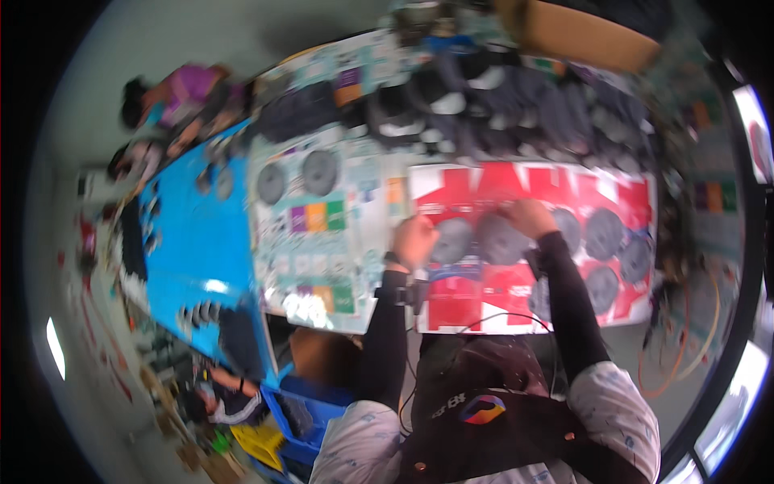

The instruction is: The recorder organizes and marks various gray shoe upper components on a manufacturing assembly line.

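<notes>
Several round, flat grey pieces lie on a red and white printed sheet in front of me. My left hand [415,241] is curled closed at the left edge of one grey disc [453,241]; what its fingers hold, if anything, is hidden. My right hand [530,218], also with curled fingers, is at the upper right edge of a larger grey disc [501,240]. Blur hides whether it grips that disc. Further right lie another grey disc [604,233] and a lower one [601,289]. The red and white sheet [459,310] reaches the table's near edge.
Dark and white piled pieces [484,101] line the table's far side. Two grey discs, one a round piece [320,172], lie left on a printed surface. A blue table [205,258] adjoins at left, with people beyond. Blue bins [310,411] stand lower left; cables [689,323] hang right.
</notes>
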The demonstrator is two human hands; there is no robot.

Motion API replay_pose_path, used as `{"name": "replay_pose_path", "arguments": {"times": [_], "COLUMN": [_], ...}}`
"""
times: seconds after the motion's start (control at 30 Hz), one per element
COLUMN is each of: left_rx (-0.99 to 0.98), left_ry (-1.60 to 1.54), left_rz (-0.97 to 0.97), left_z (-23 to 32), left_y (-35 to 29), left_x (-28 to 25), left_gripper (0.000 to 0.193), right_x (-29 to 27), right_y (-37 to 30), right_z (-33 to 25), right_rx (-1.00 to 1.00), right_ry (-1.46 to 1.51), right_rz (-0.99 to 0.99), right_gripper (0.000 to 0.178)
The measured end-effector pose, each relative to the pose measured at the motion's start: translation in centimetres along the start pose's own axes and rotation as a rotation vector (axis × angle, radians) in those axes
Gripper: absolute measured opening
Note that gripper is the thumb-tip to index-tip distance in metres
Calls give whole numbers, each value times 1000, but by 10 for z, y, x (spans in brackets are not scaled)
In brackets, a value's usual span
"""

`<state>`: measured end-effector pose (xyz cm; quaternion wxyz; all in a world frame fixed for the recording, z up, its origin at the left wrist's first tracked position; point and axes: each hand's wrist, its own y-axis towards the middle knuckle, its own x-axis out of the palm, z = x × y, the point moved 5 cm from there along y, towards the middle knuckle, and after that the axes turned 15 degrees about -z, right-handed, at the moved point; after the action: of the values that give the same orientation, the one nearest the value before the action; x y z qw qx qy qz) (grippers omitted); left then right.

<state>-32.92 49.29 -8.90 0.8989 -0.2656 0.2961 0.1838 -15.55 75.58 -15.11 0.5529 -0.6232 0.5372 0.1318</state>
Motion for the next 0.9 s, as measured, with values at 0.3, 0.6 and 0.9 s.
{"name": "replay_pose_path", "arguments": {"times": [0.3,0.6,0.9], "left_rx": [-247,-400,-298], "left_ry": [-435,-256,-394], "left_rz": [413,888,996], "left_z": [-192,-469,-490], "left_y": [-140,-191,-188], "left_x": [-172,-286,-304], "left_gripper": [24,14,12], "right_x": [-79,-39,44], "right_y": [-69,40,155], "right_z": [-146,-407,-478], "right_rx": [-245,-502,-264], "right_ry": [754,978,1329], "right_rz": [-282,-154,33], "right_gripper": [13,14,18]}}
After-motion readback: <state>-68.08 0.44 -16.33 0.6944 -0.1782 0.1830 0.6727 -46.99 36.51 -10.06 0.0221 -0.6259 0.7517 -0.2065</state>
